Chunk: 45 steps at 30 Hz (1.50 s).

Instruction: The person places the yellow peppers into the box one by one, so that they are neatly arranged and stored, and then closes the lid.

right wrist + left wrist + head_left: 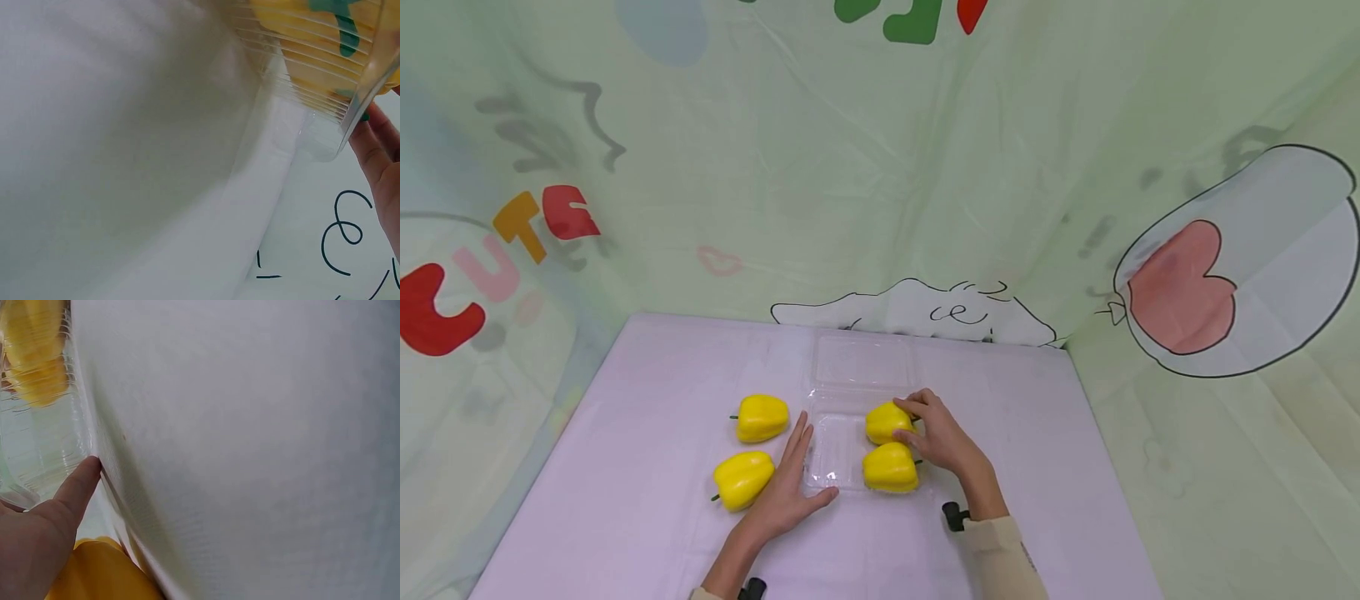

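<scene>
Two yellow peppers (743, 481) are lying just left of our left hand (785, 493). We are holding its fingers straight, thumb spread wide, beside the clear box (835, 450). In that box, our right hand (936, 429) is pinching the back pepper (883, 422); the front pepper (890, 468) is sitting just beside those fingers.

I'm in what looks like a screened-off booth: pale green printed curtains (850, 167) line three sides of my cloth-covered table (1037, 433).
</scene>
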{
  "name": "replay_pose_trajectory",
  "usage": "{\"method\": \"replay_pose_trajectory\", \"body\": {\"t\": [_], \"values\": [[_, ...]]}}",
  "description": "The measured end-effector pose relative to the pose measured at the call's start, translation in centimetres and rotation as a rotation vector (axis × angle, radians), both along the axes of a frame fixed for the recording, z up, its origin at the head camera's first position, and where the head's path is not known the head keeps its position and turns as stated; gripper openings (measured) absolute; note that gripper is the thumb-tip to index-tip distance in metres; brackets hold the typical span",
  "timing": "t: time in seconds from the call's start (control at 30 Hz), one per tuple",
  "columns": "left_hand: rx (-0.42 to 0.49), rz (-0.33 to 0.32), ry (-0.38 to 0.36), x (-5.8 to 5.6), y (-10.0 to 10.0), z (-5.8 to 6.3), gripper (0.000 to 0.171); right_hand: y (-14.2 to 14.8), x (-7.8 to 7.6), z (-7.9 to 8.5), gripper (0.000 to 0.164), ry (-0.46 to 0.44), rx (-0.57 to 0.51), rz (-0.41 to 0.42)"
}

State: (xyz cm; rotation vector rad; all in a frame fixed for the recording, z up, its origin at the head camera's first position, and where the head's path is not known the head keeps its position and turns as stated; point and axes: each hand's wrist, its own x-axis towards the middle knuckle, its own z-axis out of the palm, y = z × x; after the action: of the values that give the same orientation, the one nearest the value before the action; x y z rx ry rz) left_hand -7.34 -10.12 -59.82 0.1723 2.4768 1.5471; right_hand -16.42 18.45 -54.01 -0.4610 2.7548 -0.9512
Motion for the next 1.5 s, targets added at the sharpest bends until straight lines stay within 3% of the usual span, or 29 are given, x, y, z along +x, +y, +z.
{"method": "replay_pose_trajectory", "body": {"t": [0.33,0.77,1.07,1.3,1.5], "values": [[0.01,-0.005,0.004,0.0,0.0,-0.1,0.111,-0.2,0.3,-0.2,0.06,-0.017,0.003,-0.028],[0.003,-0.001,-0.004,0.0,0.0,0.0,0.112,-0.4,1.2,-0.5,0.063,0.044,0.02,-0.051],[-0.002,-0.002,-0.009,-0.1,0.0,0.0,0.113,-0.3,2.2,-0.7,0.062,0.125,0.022,-0.095],[-0.001,-0.005,-0.013,-0.2,0.0,-0.1,0.113,0.5,3.9,-0.8,0.061,0.228,0.005,-0.13],[-0.013,-0.001,-0.017,-0.2,0.0,-0.2,0.113,1.6,5.4,-1.3,0.083,0.124,-0.107,-0.144]]}}
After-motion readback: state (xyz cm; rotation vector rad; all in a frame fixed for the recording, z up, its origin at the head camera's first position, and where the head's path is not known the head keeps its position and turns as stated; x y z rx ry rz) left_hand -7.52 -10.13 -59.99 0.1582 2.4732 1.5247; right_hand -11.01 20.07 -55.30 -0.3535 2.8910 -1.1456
